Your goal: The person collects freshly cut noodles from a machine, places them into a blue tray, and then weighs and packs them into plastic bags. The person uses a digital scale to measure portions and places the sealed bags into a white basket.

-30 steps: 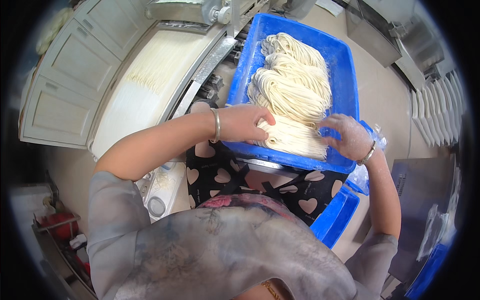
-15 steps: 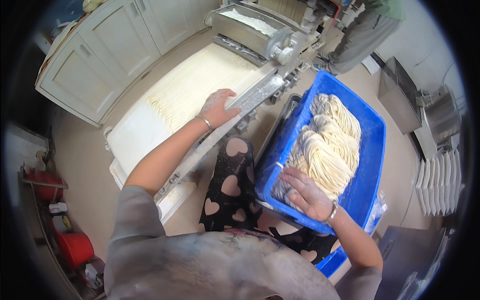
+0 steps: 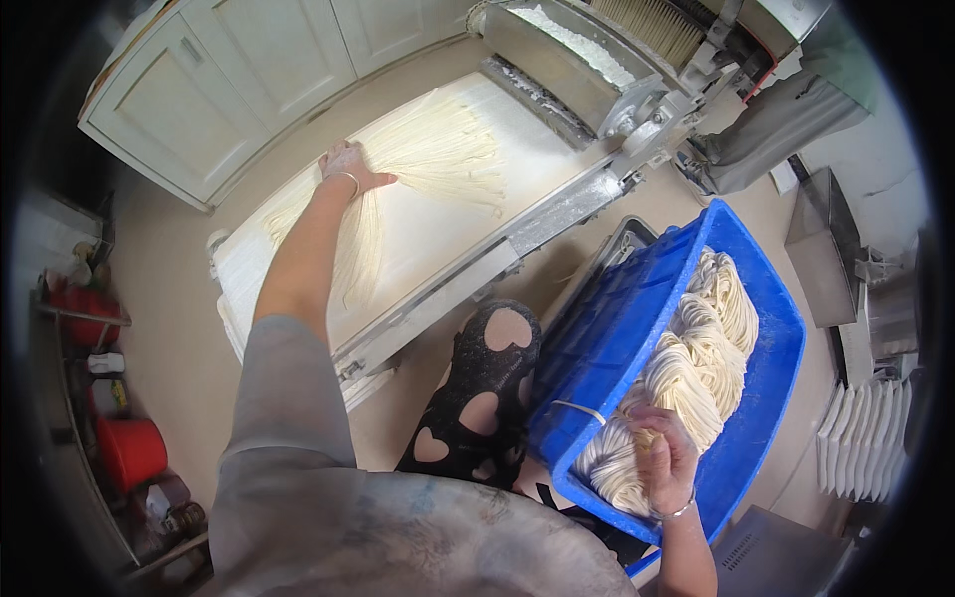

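Fresh pale noodle strands (image 3: 438, 154) lie gathered on a white conveyor belt (image 3: 477, 234) at the left. My left hand (image 3: 348, 167) is closed around their middle, pinching them so that they fan out on both sides. Several folded noodle bundles (image 3: 686, 383) rest in a row inside a blue plastic tub (image 3: 622, 338) at the right. At the tub's near end, my right hand (image 3: 668, 458) is curled onto the nearest bundle, with strands showing by its fingers. The fingertips are partly hidden.
A noodle machine with a flour-filled trough (image 3: 572, 45) stands at the belt's far end. Another person's grey-clad legs (image 3: 786, 129) are beyond it. White cabinets (image 3: 239, 99) line the far left, a red bucket (image 3: 129, 450) sits lower left, and stacked white packs (image 3: 863, 438) stand at right.
My left hand has moved away from the belt's near rail onto the noodles and bunched them together. My right hand has gone from lying flat to curled. The view has shifted.
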